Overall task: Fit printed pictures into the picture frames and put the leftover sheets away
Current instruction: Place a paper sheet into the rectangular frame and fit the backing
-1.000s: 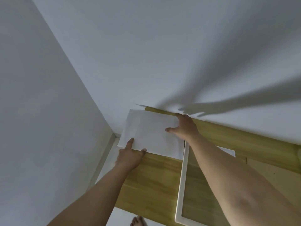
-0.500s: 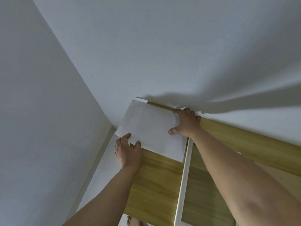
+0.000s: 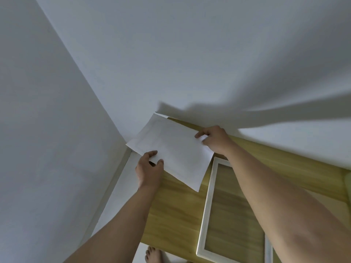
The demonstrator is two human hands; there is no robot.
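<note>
Sheet [image 3: 171,149], pressed flat on table [image 3: 174,215] half second earlier, was lifted, skewed over far-left corner. Left hand [image 3: 149,170] pinched its near-left edge; right hand [image 3: 215,139] pinched far-right edge. Picture frame [image 3: 208,204] lay just right.

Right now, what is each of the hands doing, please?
Left hand: pinches the white sheets at their left edge.
Right hand: pinches the same sheets at the right edge.
</note>
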